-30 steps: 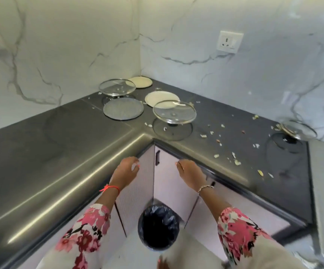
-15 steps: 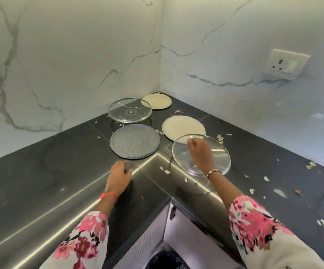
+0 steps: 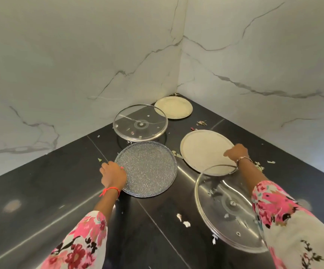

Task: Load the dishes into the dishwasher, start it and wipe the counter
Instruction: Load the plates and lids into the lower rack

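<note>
A grey speckled plate [image 3: 149,167] lies flat on the black counter [image 3: 40,200]. My left hand [image 3: 113,175] grips its left rim with curled fingers. To the right lies a large cream plate [image 3: 204,152]; my right hand [image 3: 236,152] curls over its right edge. A glass lid [image 3: 227,210] sits upside down in front of the cream plate, partly under my right forearm. A second glass lid [image 3: 140,123] sits behind the grey plate, and a smaller cream plate [image 3: 173,107] lies in the corner.
White marble walls [image 3: 79,65] close the corner at the back. Food scraps [image 3: 183,220] are scattered over the counter, mostly between the plates and along the right side. A steel-looking strip [image 3: 50,222] runs across the counter on the left.
My left hand has moved from the counter to the grey plate's left rim. My right hand left the near glass lid and reached to the large cream plate's edge. The view has moved closer.
</note>
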Demonstrator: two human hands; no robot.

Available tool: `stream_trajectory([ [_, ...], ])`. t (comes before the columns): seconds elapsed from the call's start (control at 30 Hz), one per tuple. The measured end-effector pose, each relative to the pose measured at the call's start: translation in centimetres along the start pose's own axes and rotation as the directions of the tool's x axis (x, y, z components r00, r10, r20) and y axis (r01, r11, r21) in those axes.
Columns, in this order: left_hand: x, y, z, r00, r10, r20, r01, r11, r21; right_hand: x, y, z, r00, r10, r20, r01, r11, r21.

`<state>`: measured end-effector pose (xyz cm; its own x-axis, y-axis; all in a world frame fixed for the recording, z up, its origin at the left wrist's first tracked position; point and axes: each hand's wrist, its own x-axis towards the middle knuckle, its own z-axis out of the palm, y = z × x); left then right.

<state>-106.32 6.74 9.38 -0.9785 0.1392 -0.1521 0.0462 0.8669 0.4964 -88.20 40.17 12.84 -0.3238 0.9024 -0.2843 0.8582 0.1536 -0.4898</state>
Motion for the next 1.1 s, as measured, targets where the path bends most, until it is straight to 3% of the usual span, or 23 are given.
stream_trajectory([
  [0.1, 0.9, -0.1, 0.1, 0.999, -0.046, 0.008, 0.046, 0.999, -0.008, 1.7, 1.0, 0.8, 0.995, 0.098, 0.003, -0.097, 0.992, -0.080],
  [0.23, 2.0, -0.4, 0.2, 0.999, -0.045, 0.021, 0.045, 0.999, 0.001, 2.1, 1.3, 0.8, 0.989, 0.145, 0.007, -0.145, 0.989, -0.034],
  [0.47, 2.8, -0.6, 0.0, 0.992, -0.112, 0.053, 0.116, 0.989, -0.087, 2.5, 2.7, -1.0, 0.971, 0.148, 0.186, -0.194, 0.945, 0.264],
  [0.67, 1.8, -0.7, -1.0, 0.994, -0.089, 0.057, 0.101, 0.957, -0.272, 0.8, 2.3, -2.8, 0.947, 0.219, 0.234, -0.318, 0.720, 0.617],
  [0.83, 0.6, -1.2, -1.6, 0.992, -0.075, 0.102, 0.117, 0.847, -0.518, -0.2, 0.7, -4.6, 0.975, 0.175, 0.134, -0.212, 0.578, 0.788],
  [0.97, 0.2, -2.2, -1.6, 0.975, -0.118, 0.188, 0.213, 0.737, -0.642, -0.7, 0.1, -5.9, 0.981, 0.190, 0.047, -0.135, 0.477, 0.868],
  [1.1, -2.0, -2.1, -2.7, 0.973, -0.136, 0.185, 0.229, 0.661, -0.715, -3.8, 0.6, -7.1, 0.977, 0.213, 0.003, -0.083, 0.368, 0.926],
])
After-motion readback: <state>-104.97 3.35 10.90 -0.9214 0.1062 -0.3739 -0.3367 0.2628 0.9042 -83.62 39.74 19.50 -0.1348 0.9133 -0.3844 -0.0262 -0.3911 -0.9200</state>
